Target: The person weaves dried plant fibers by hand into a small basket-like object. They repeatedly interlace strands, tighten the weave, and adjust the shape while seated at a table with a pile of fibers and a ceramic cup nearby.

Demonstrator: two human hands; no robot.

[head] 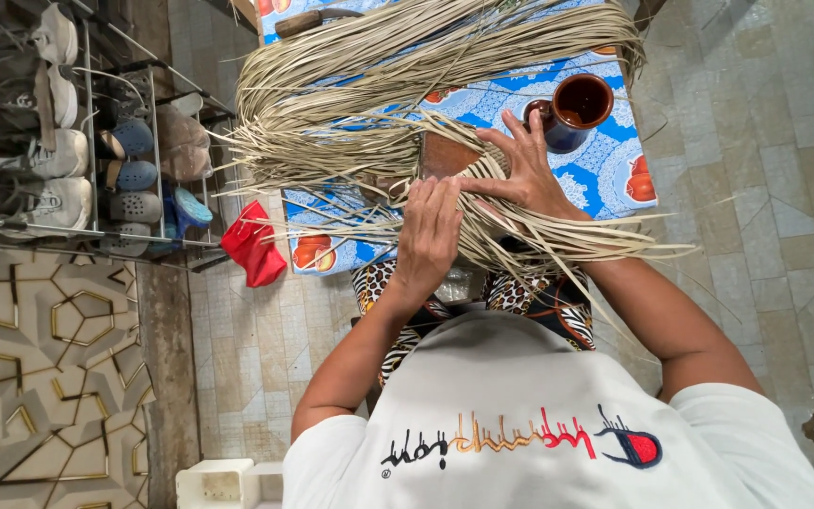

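Observation:
A big bundle of pale straw strands (350, 85) fans over a table with a blue patterned cloth (605, 170). My left hand (429, 238) presses down on the strands where they cross, fingers together and gripping them. My right hand (523, 172) is just beside it, thumb and forefinger pinching strands while the other fingers spread. A brown woven piece (445, 154) shows between the strands right above both hands. Loose strand ends (614, 247) trail to the right under my right wrist.
A dark brown mug (577, 108) stands on the cloth just beyond my right hand. A red cloth (252, 247) hangs at the table's left edge. A metal shoe rack (68, 141) with several shoes stands left. A white plastic box (220, 483) sits on the tiled floor.

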